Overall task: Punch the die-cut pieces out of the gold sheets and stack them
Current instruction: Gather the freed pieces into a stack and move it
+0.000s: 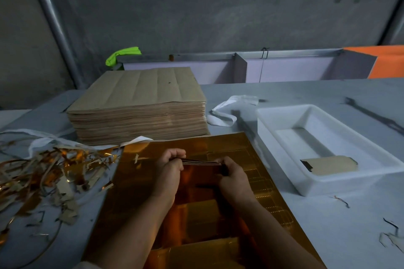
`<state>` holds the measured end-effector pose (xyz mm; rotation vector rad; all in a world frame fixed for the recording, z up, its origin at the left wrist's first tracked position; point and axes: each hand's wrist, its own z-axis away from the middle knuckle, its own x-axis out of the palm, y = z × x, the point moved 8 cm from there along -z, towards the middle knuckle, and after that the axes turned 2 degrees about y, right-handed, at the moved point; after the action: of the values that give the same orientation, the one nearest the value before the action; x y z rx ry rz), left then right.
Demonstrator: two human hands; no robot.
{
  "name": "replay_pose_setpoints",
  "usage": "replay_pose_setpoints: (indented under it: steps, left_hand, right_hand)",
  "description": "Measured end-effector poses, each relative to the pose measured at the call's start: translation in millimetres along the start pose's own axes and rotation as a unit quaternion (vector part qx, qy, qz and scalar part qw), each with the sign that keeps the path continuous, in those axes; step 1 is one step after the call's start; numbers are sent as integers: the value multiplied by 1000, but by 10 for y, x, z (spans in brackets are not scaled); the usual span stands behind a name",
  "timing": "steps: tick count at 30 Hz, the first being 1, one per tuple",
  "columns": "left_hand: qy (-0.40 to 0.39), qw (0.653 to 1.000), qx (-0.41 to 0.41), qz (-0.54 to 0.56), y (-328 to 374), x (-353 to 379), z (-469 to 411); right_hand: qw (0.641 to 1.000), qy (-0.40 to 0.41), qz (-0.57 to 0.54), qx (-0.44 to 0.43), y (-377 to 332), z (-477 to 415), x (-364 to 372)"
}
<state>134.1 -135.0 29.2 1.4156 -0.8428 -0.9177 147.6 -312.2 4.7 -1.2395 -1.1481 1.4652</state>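
A gold die-cut sheet (236, 144) lies flat on the grey table in front of me, its cut outlines showing on the right side. Above its middle I hold a thin stack of punched pieces (201, 162) edge-on. My left hand (170, 166) grips the stack's left end and my right hand (231, 174) grips its right end. A tall pile of sheets (140, 102), brown side up, stands behind the gold sheet. One punched piece (330, 165) lies brown side up in the white tray (273, 129) at the right.
A heap of gold and brown waste strips (50, 170) covers the table's left side. White cloth strips (227, 111) lie between the pile and the tray. Small scraps (391, 236) dot the right of the table. A grey wall rises behind.
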Motion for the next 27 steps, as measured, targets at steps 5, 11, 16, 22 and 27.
replay_pose_setpoints:
  steps: [5,11,16,22,27]
  left_hand:
    - [-7,1000,-28,-13,-67,60,22]
    - [-19,1000,-20,-9,-62,78,58]
    - [-10,1000,-29,8,-65,88,68]
    - [5,1000,-15,23,-103,44,30]
    - [11,999,-23,44,-206,38,13]
  right_hand:
    - [997,13,-71,21,22,9,37]
    - [987,37,-151,24,46,7,75]
    - [988,106,-110,3,0,-11,29]
    - [987,140,-73,16,30,-29,-18]
    - [984,151,-99,7,26,-26,-25]
